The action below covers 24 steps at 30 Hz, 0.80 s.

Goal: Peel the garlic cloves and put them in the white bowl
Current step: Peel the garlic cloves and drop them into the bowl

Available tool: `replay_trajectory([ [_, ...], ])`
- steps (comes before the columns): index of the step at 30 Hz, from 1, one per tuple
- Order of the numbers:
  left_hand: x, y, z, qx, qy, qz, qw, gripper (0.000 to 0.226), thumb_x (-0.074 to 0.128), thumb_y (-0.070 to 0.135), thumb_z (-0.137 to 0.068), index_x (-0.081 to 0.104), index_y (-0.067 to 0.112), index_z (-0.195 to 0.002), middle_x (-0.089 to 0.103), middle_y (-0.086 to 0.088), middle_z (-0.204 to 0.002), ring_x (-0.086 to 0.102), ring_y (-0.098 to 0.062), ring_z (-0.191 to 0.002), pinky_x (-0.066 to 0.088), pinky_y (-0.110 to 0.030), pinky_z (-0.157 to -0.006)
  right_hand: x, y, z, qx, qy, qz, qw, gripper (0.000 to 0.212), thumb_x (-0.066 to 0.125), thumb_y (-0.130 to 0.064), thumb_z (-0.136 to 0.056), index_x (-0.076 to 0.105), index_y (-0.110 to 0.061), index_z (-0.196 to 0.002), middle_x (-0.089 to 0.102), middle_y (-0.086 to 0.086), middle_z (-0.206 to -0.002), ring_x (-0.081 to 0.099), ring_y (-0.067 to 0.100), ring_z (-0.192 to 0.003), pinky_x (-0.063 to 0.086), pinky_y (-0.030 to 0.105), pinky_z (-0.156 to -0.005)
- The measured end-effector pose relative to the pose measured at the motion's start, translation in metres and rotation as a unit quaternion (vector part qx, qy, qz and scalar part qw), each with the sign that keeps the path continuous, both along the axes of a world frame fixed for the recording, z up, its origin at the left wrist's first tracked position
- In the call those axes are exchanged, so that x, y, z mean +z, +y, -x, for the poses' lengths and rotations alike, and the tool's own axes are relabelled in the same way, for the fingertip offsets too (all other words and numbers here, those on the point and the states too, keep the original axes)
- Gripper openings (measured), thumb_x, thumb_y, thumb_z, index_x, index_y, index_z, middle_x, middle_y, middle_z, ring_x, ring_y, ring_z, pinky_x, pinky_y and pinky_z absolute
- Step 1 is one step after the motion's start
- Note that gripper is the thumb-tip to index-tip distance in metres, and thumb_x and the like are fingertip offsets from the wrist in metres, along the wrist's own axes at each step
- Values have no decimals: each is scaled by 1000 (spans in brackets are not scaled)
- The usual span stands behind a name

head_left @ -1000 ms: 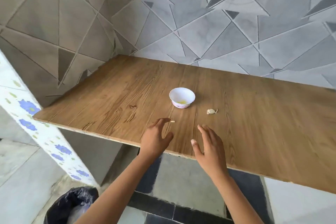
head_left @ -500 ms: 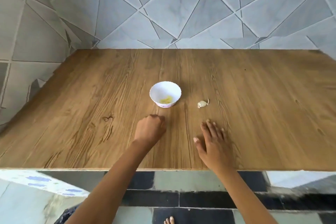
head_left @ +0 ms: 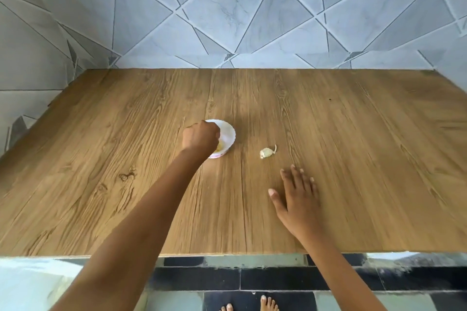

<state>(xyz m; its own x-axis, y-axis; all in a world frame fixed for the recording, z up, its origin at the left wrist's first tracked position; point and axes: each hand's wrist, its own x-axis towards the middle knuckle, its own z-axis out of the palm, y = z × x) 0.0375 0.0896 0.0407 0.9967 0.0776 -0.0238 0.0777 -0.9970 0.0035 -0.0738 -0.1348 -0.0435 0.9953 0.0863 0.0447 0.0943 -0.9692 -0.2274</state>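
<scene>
Grey marbled wall tiles (head_left: 227,7), cut into slanted triangles by dark grout lines, fill the upper part of the view. Below them a broad wooden table (head_left: 353,134) with strong brown grain runs from edge to edge, its near edge crossing the lower part of the frame. Under that edge lies a floor (head_left: 278,278) of dark and pale green tiles, where bare toes (head_left: 269,304) show at the bottom. Two bare forearms reach up over the table. The left hand (head_left: 201,137) is closed in a fist with its knuckles up, held over the left side of the white bowl (head_left: 228,134) and covering part of its rim; whether the fist holds anything I cannot tell. The right hand (head_left: 297,197) lies flat and palm down on the wood, with its fingers straight and the thumb spread, holding nothing. The small bowl stands near the middle of the table, with something pale yellow (head_left: 220,149) visible inside beneath the fist. An unpeeled garlic clove (head_left: 267,152) with a curled tail of skin lies on the wood to the right of the bowl, apart from it and just beyond the right fingertips, untouched.
</scene>
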Motion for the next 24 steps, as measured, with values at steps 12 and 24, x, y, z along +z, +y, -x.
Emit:
replay_trajectory([
  [12,-34,-96,7,-148,-14,190,970,21,60,20,-86,69,15,-103,69,-6,-100,64,-25,-90,52,-35,-77,14,-16,-15,-9,-54,-228,972,50,49,-35,-95,41,-13,-140,42,5,-144,35,18,-135,28,29,-109],
  [24,-16,-87,39,27,89,688,720,6,66,5,-86,69,9,-90,68,-5,-78,64,-8,-66,53,-17,-63,40,-2,-56,-57,80,-656,748,25,65,-18,-88,64,-13,-112,71,-2,-100,67,8,-95,54,20,-80],
])
